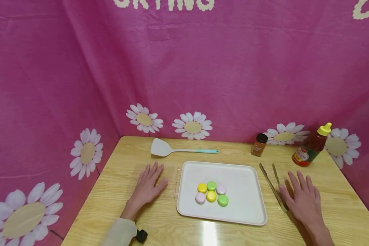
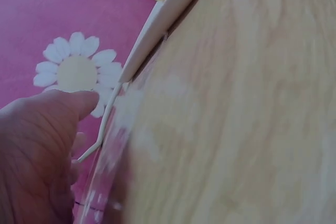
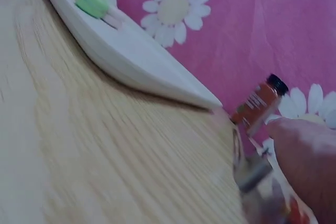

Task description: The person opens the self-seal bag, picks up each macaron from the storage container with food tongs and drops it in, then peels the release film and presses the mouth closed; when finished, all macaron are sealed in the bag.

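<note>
My left hand (image 1: pixel 147 186) rests on the wooden table with its fingers spread, left of a white tray (image 1: pixel 243 194) and holding nothing. To the right of the tray, my right hand (image 1: pixel 304 200) lies with fingers extended beside metal tongs (image 1: pixel 272 188); its thumb overlaps one arm of them in the head view. Several round, macaron-like pieces sit grouped on the tray: yellow (image 1: pixel 211 196), green (image 1: pixel 222 200) and lilac (image 1: pixel 200 198). A white spatula (image 1: pixel 161 148) with a turquoise handle end lies beyond the left hand. In the left wrist view, the thumb (image 2: pixel 84 103) is straight.
At the back right stand a small spice jar (image 1: pixel 258 145) with a black lid and a red sauce bottle (image 1: pixel 310 147) with a yellow cap. A pink curtain (image 1: pixel 218 75) with daisies closes off the back and sides. A clear strip shows along the tray's left side.
</note>
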